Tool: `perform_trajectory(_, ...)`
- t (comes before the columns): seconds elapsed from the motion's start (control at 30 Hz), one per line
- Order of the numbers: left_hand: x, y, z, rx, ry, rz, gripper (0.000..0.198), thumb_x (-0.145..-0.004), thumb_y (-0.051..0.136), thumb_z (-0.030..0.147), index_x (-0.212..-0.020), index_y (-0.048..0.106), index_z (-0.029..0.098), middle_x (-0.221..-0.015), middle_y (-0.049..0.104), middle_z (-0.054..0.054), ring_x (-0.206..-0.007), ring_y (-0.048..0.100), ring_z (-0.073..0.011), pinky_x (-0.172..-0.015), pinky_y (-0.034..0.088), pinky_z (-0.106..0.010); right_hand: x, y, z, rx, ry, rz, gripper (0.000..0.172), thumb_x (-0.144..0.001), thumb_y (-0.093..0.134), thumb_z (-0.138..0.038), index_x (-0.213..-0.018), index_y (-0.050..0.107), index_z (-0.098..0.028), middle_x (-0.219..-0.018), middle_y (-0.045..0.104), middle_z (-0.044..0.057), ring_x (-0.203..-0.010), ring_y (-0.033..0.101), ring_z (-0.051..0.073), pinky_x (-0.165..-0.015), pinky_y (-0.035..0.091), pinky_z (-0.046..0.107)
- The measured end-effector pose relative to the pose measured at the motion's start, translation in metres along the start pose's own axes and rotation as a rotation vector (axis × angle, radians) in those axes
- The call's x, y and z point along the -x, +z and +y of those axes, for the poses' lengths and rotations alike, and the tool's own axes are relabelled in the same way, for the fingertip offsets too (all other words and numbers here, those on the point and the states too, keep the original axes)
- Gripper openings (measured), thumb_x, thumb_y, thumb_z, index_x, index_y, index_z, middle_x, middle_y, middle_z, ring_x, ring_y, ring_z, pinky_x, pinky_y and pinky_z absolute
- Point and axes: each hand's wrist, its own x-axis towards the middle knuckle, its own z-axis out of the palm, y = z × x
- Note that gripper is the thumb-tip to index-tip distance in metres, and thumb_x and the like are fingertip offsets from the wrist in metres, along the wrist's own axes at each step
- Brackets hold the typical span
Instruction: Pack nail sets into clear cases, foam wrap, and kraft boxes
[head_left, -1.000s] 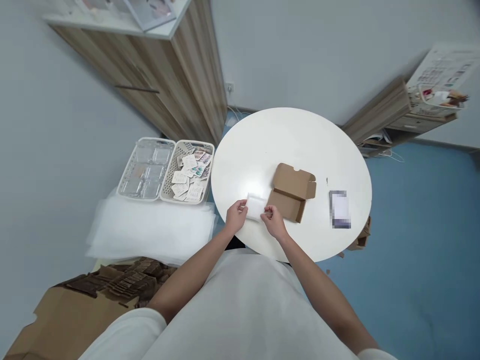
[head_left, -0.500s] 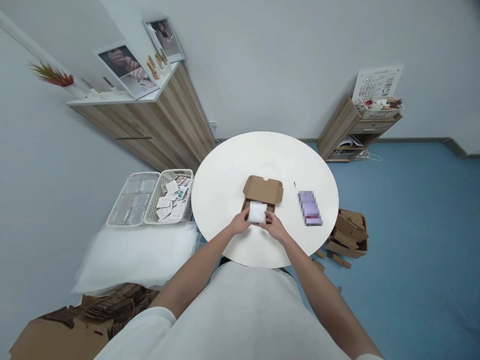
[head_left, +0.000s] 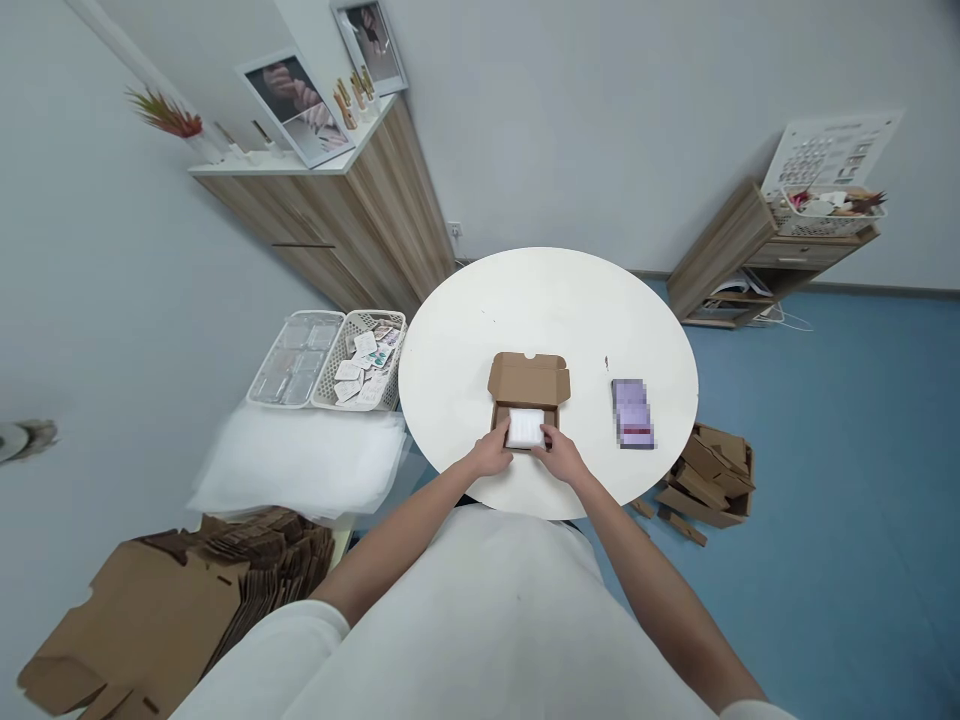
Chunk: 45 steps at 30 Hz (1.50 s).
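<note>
Head view: left hand point(head_left: 491, 460) and right hand point(head_left: 564, 462) are at the near side of an open cardboard box point(head_left: 528, 382), near the front edge of the round white table point(head_left: 465, 340). The white pad point(head_left: 525, 428) lies inside the box's tray, with the lid flap standing up behind it. On each hand the fingers are bent and close together, tips on the pad's near corners. We can't tell if they're gripping or just pressing. A blurred flat item point(head_left: 632, 426) sits right of the box, apart from it. Two white baskets point(head_left: 330, 348) sit left of the table, with foam sheets point(head_left: 300, 465) and flat cardboard point(head_left: 187, 600) nearer us.
</note>
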Motion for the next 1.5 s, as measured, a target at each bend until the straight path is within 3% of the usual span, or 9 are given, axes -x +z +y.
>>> perform_trajectory(0.1,0.000,-0.003,0.003,-0.250,0.033,-0.246,0.059,-0.059,0.051,0.006,-0.117,0.046,0.020,-0.128,0.045,-0.013,-0.118,0.039,-0.0329,-0.093,0.030,-0.050,0.001,0.004,-0.003,0.147,-0.063,-0.018,0.048,-0.066,0.061,-0.026,-0.112,0.053,-0.019,-0.119,0.053,0.011,-0.110,0.050,0.027,-0.091,0.038,0.043)
perform_trajectory(0.2,0.000,-0.003,0.007,-0.397,0.083,-0.221,0.058,-0.060,0.050,0.005,-0.115,0.047,0.021,-0.141,0.025,-0.014,-0.130,0.019,-0.0329,-0.098,0.019,-0.054,0.004,0.007,-0.005,0.232,-0.106,-0.023,0.045,-0.067,0.061,-0.026,-0.111,0.055,-0.018,-0.129,0.045,0.013,-0.118,0.042,0.030,-0.096,0.034,0.044)
perform_trajectory(0.3,0.000,-0.003,0.011,-0.444,0.084,-0.176,0.059,-0.062,0.051,0.008,-0.119,0.044,0.021,-0.143,0.017,-0.015,-0.131,0.012,-0.0330,-0.098,0.016,-0.054,0.008,0.006,-0.005,0.256,-0.138,-0.011,0.043,-0.070,0.058,-0.026,-0.112,0.055,-0.018,-0.131,0.042,0.013,-0.119,0.041,0.029,-0.096,0.035,0.043)
perform_trajectory(0.47,-0.007,-0.018,0.006,-0.413,-0.070,-0.154,0.071,-0.066,0.050,0.016,-0.132,0.026,0.023,-0.146,0.008,-0.012,-0.132,0.007,-0.0322,-0.100,0.017,-0.053,0.007,-0.010,-0.005,0.178,-0.182,0.041,0.035,-0.074,0.052,-0.027,-0.108,0.056,-0.021,-0.122,0.050,0.008,-0.112,0.047,0.023,-0.093,0.037,0.040)
perform_trajectory(0.73,-0.036,-0.042,-0.015,0.061,-0.252,-0.136,0.074,-0.073,0.047,0.022,-0.138,0.012,0.018,-0.144,0.017,-0.010,-0.129,0.024,-0.0249,-0.102,0.025,-0.037,-0.012,-0.043,-0.002,-0.252,0.063,0.199,0.040,-0.073,0.052,-0.044,-0.107,0.054,-0.023,-0.113,0.056,0.007,-0.098,0.055,0.021,-0.083,0.044,0.036)
perform_trajectory(1.0,-0.066,-0.050,-0.016,0.471,-0.425,-0.046,0.058,-0.079,0.044,0.034,-0.132,0.027,0.021,-0.137,0.033,-0.010,-0.120,0.041,-0.0215,-0.094,0.036,-0.034,-0.041,-0.063,0.000,-0.625,0.297,0.192,0.060,-0.078,0.026,-0.065,-0.119,0.043,-0.026,-0.122,0.052,0.007,-0.107,0.052,0.020,-0.078,0.047,0.031)
perform_trajectory(1.13,-0.072,-0.045,-0.013,0.587,-0.454,-0.026,0.050,-0.080,0.043,0.047,-0.123,0.040,0.020,-0.132,0.041,-0.011,-0.115,0.046,-0.0220,-0.090,0.039,-0.034,-0.057,-0.064,-0.002,-0.632,0.355,0.150,0.069,-0.075,0.019,-0.069,-0.127,0.036,-0.026,-0.129,0.047,0.007,-0.108,0.049,0.020,-0.075,0.046,0.031)
perform_trajectory(1.27,-0.074,-0.040,-0.007,0.608,-0.446,-0.054,0.054,-0.081,0.033,0.059,-0.113,0.048,0.018,-0.124,0.049,-0.013,-0.111,0.050,-0.0230,-0.089,0.040,-0.034,-0.071,-0.060,-0.007,-0.587,0.388,0.094,0.071,-0.074,0.016,-0.072,-0.126,0.037,-0.029,-0.121,0.053,0.005,-0.094,0.055,0.019,-0.067,0.045,0.031)
perform_trajectory(1.5,-0.076,-0.040,0.004,0.676,-0.423,-0.068,0.064,-0.079,0.031,0.063,-0.119,0.045,0.014,-0.122,0.051,-0.014,-0.109,0.051,-0.0237,-0.089,0.039,-0.033,-0.071,-0.060,-0.030,-0.530,0.234,0.082,0.062,-0.075,0.019,-0.070,-0.116,0.049,-0.036,-0.111,0.057,-0.003,-0.095,0.051,0.017,-0.069,0.041,0.028)
